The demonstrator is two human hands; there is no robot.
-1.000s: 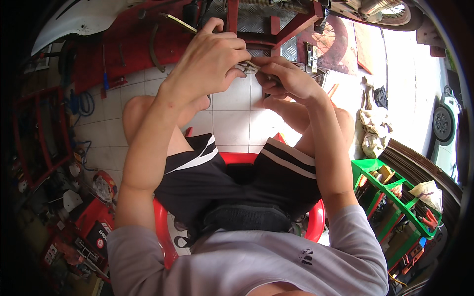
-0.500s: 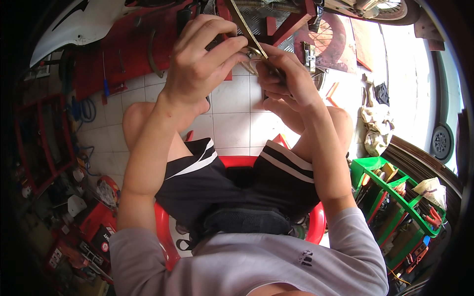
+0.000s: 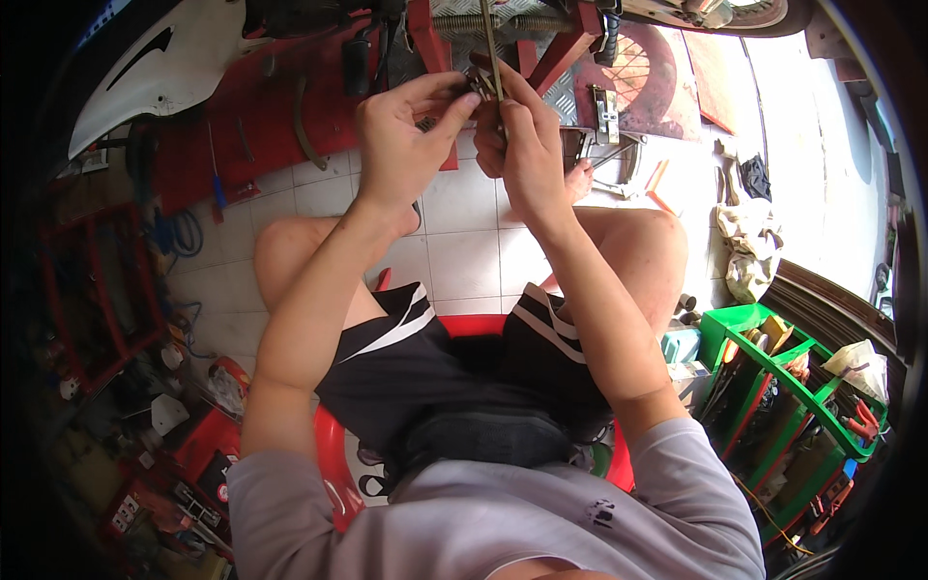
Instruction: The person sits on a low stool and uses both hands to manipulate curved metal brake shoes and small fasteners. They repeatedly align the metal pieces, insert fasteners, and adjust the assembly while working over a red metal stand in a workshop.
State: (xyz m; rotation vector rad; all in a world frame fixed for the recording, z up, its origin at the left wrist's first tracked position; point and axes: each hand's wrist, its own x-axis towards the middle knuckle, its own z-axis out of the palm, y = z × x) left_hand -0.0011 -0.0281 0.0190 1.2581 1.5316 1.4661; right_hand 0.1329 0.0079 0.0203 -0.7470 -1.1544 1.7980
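My left hand [image 3: 401,140] pinches a small metal part [image 3: 482,87], its fingers curled and partly hiding it. Just right of it, my right hand [image 3: 527,159] grips a long, narrow, brass-coloured flat bar [image 3: 489,41] that points upward, away from me, across the metal part. Whether the bar and part are joined I cannot tell. Both hands are held close together, beyond my knees, near a red metal frame [image 3: 566,58] that has a spring across it and patterned metal plate behind.
A red mat [image 3: 261,106] with a screwdriver [image 3: 216,164] lies front left, near a white panel [image 3: 145,77]. A wheel and a small clamp-like fixture [image 3: 606,114] are front right. A green tool rack [image 3: 735,324], bundled cloth [image 3: 746,246] and red racks [image 3: 97,290] surround my red stool [image 3: 469,326].
The bar has swung from slanting left to pointing almost straight away from me. My right hand has turned and moved slightly left; my left fingers have lowered. My right leg has shifted.
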